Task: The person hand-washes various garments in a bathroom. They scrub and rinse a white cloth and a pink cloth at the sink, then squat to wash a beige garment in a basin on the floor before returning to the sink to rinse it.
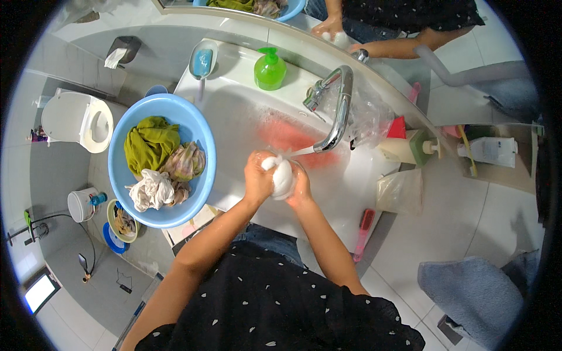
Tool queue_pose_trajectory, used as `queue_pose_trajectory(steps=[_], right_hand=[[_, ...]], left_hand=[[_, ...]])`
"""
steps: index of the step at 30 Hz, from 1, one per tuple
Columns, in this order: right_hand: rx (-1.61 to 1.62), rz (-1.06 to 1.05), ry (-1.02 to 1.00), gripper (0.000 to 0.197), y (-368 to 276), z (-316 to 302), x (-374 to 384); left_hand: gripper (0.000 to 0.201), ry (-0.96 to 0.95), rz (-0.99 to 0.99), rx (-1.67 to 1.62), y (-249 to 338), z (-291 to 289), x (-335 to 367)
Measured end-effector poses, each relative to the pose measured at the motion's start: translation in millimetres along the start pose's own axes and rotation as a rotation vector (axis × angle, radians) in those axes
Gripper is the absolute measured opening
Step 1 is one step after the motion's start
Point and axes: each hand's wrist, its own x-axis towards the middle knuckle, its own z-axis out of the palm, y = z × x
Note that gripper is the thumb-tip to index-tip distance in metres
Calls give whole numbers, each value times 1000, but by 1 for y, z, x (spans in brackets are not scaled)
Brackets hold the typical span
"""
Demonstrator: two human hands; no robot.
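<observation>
Both my hands are closed on a bunched, wet white cloth [283,179] over the near side of the white sink [231,126]. My left hand [257,180] wraps its left side, and my right hand [301,186] cups it from the right. Just beyond them, water runs from the spout of the chrome faucet [342,111]. Something red, looking like cloth [287,136], lies under sudsy water in the basin. What kind of white cloth it is, I cannot tell.
At the left, a blue basin [209,149] holds an olive green cloth [146,146], a patterned cloth [186,161] and a white cloth [149,190]. A green pump bottle [270,70] and a soap dish [195,69] stand behind the sink. A pink brush [364,234] rests near the right edge.
</observation>
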Motion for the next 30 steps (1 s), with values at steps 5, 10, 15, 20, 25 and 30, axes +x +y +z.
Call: queue_pose_trajectory(steps=[5, 10, 15, 20, 25, 30], right_hand=[[-67, 306, -107, 30, 0, -4, 10], [-138, 323, -95, 26, 13, 5, 10], [-278, -163, -275, 32, 14, 108, -31], [-900, -754, -501, 46, 34, 150, -24], [-1165, -798, -335, 40, 35, 48, 5], [-1880, -831, 713, 42, 2, -84, 89]], left_hand=[[31, -238, 262, 473, 10, -13, -6], [30, -326, 249, 604, 22, -40, -8], [18, -50, 239, 205, 64, -111, 16], [31, 283, -46, -175, 100, -182, 36], [32, 324, 152, 722, 37, -228, 44], [38, 475, 336, 1069, 56, -196, 40]])
